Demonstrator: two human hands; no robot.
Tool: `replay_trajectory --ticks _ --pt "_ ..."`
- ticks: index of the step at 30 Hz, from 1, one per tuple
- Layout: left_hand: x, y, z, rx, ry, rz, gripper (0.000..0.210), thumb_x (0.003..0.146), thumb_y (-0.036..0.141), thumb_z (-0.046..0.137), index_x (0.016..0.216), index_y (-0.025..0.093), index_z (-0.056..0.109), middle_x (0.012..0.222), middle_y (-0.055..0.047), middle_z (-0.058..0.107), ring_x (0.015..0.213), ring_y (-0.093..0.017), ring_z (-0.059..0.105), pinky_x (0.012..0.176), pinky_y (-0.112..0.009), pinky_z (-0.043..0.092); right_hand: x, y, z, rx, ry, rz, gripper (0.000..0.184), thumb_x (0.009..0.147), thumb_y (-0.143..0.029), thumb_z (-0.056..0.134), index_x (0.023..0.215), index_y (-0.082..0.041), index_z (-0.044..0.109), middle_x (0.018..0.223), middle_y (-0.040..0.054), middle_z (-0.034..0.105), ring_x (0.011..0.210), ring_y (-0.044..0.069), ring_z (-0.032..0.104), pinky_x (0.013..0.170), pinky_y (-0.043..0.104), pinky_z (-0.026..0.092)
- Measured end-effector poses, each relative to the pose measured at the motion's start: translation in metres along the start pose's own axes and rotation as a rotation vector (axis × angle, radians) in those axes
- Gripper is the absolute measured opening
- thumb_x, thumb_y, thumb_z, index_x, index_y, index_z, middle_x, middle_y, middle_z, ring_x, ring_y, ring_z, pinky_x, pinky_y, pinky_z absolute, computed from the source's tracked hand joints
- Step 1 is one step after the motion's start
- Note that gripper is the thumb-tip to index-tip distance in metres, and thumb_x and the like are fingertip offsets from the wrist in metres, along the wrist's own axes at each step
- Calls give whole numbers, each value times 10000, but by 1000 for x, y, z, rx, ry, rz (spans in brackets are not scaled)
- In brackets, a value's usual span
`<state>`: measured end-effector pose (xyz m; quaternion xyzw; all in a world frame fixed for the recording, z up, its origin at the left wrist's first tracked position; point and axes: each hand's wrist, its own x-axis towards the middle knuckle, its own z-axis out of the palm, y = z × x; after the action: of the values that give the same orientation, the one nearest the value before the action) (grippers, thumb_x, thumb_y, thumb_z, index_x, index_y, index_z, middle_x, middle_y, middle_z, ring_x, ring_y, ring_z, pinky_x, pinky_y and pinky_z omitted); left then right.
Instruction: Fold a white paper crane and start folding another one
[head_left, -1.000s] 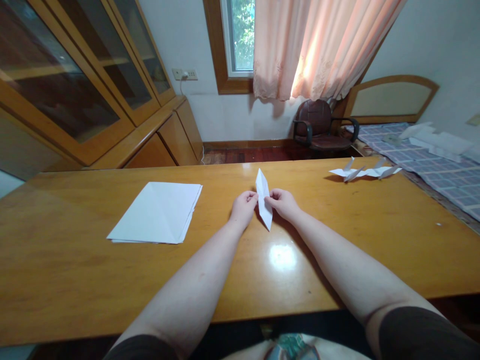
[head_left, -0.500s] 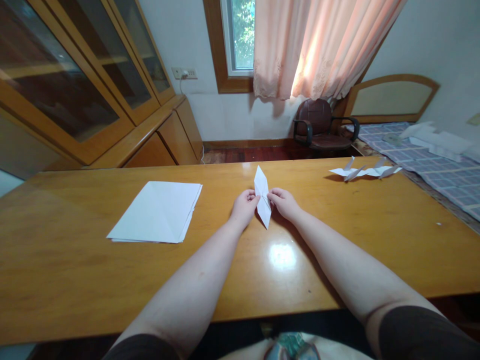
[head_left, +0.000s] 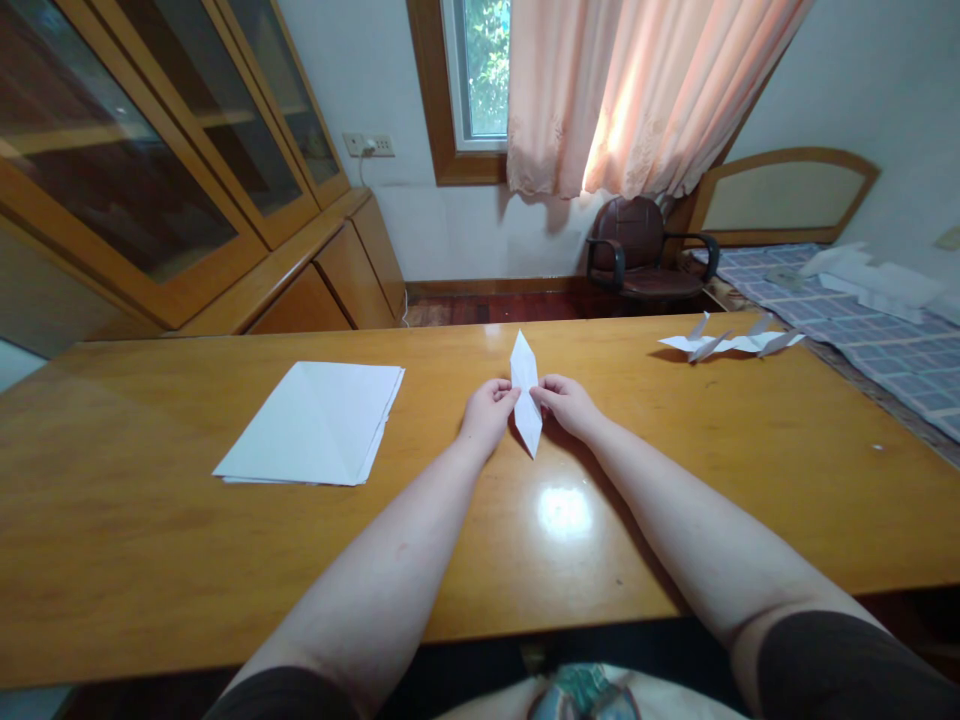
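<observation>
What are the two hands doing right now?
Left hand: closed, pinching the folded paper by its left edge.
Right hand: closed, pinching its right edge.

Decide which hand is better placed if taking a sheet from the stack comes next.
Probably the left hand: it is nearer the paper stack, which lies on its side. The right hand is farther away, past the folded paper both hands hold.

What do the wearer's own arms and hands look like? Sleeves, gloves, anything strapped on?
Left hand and right hand: no gloves. No watch, strap or cable visible at either wrist. Left sleeve and right sleeve: dark, near-black brown, short, ending around the elbow, no print visible.
</observation>
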<state>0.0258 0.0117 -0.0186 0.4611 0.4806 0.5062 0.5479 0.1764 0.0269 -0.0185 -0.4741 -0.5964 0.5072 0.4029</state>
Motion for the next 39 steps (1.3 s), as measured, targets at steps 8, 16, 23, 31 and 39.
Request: replay_trajectory --ticks 8,16,23,31,39 --pt "-2 3 0 142 42 23 114 724 269 601 758 164 572 605 21 607 566 -112 567 554 -219 428 -2 3 0 -136 60 -37 240 722 -384 571 621 -177 504 535 -33 512 502 107 455 488 225 330" --pt "-4 2 -3 400 145 50 131 686 294 630 718 182 569 567 35 579 518 -107 523 499 -208 373 -6 -3 1 -372 58 -118 266 722 -374 554 569 -189 438 513 -46 448 502 98 400 487 224 285" --pt "-7 8 0 289 92 98 126 746 294 581 735 171 605 660 2 631 616 -122 574 572 -218 423 -5 -3 1 -421 133 -93 233 700 -336 549 559 -193 432 511 -47 438 499 99 391 486 230 275" --pt "-5 -1 -1 398 110 118 122 687 246 642 773 178 587 676 -4 629 596 -124 580 561 -224 427 -9 -8 2 -418 49 -165 268 760 -346 510 559 -192 420 512 -46 422 512 101 394 497 227 269" --pt "-8 7 -1 362 100 152 133 762 297 565 750 175 618 689 -12 645 633 -138 588 587 -230 429 -7 -5 0 -406 26 -183 311 832 -387 432 591 -192 452 542 -26 490 549 120 445 536 233 313"
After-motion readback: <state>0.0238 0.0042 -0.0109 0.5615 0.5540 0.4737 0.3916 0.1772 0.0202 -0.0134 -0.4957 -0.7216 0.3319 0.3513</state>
